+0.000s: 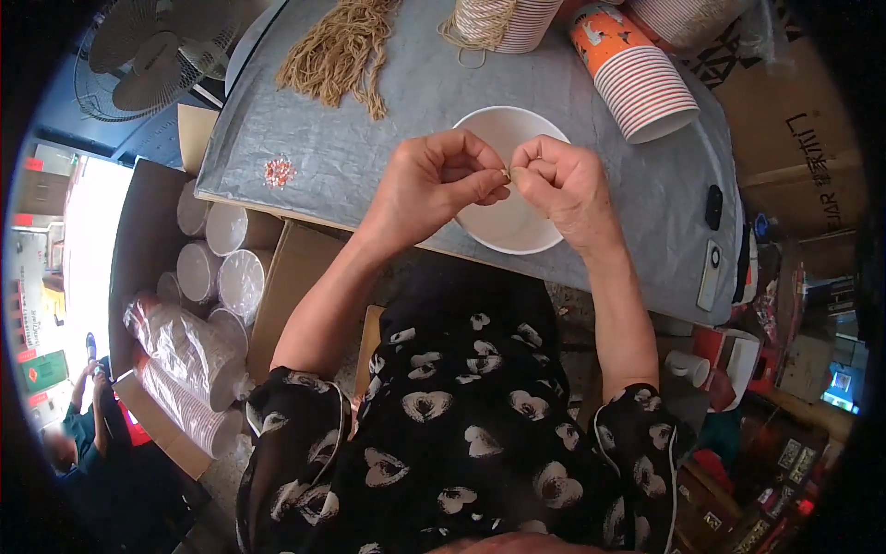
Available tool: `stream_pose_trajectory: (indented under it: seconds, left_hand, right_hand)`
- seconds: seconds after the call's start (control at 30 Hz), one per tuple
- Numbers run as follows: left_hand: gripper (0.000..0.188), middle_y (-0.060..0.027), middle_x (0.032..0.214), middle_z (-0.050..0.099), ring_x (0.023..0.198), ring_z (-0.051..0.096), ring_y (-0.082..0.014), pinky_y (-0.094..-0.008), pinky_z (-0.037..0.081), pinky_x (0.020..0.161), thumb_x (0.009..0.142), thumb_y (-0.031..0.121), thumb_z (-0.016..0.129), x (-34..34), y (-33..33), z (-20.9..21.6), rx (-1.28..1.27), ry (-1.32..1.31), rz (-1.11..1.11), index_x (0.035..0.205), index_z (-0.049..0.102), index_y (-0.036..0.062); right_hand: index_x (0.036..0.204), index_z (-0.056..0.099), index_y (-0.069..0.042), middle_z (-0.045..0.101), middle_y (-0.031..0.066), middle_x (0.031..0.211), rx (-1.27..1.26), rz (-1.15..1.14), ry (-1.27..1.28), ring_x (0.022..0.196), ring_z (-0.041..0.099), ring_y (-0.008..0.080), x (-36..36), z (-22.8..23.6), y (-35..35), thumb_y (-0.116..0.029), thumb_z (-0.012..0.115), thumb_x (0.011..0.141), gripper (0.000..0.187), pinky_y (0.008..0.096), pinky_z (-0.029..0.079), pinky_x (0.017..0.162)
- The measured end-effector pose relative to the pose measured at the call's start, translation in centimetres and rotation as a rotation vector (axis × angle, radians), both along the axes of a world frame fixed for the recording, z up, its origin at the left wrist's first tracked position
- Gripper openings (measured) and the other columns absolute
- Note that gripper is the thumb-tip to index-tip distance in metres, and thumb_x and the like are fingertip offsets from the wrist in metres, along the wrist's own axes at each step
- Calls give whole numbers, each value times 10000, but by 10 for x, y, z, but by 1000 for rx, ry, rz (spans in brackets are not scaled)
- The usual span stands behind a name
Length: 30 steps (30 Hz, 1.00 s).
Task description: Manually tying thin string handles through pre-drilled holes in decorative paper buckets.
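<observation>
My left hand (441, 180) and my right hand (561, 185) meet over a white round tub (512, 235), fingertips pinched together and almost touching. Between them is a tiny pale piece (506, 173), too small to name. The tub's open mouth faces up near the table's front edge, partly covered by my hands. To the left lies a small heap of red and white bits (279, 172). Farther back, a bundle of tan cords (343, 51) is spread on the table.
Nested paper buckets, orange-printed outside (637, 78), lie on their side at the back right. Another stack (517, 23) has cord draped over it. A white device (710, 275) and a black object (713, 207) rest near the right edge. A carton of wrapped buckets (198, 342) stands left.
</observation>
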State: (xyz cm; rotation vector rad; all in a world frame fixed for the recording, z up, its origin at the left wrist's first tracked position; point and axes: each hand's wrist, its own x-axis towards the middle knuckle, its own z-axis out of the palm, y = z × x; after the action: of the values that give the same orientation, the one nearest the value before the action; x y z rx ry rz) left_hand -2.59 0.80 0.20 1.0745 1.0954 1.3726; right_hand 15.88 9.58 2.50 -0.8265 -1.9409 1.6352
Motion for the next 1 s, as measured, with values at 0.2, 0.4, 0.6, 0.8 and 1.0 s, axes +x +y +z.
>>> stream_pose_trajectory:
  seconds: [0.2,0.4,0.6,0.8,1.0]
  left_hand:
    - [94,-92,923,720,870,734,-163,-254,605,756,933,26,700,-1,0,-2,-1,-88,-32,987,647,-30]
    - [86,-81,895,720,847,734,-154,-251,602,732,932,26,701,-2,0,-1,-23,-63,-30,975,652,-31]
    - [91,-75,878,719,839,731,-147,-251,601,735,934,34,702,0,1,1,-31,-33,-25,976,656,-32]
    - [90,-80,888,718,845,730,-148,-248,601,740,939,34,696,-1,1,-1,-23,-79,-53,981,650,-30]
    - [88,-98,903,724,844,734,-158,-244,600,729,940,30,691,-2,2,-4,-17,-127,-46,986,639,-23]
  right_hand:
    - [922,630,-6,559,-61,666,-177,0,100,580,446,0,5,-6,1,-88,628,926,82,183,345,514]
    - [981,647,6,569,-49,668,-116,-15,61,572,464,13,9,1,3,-139,657,957,148,188,359,502]
    - [956,625,2,580,-42,674,-56,72,23,591,482,21,5,3,3,-117,643,966,121,197,386,534]
    - [956,604,-13,575,-37,678,-152,81,80,597,482,16,6,-2,4,-134,632,965,124,196,390,534]
    - [980,620,-19,575,-31,685,-190,35,125,587,483,20,11,-12,7,-159,630,966,142,191,383,516]
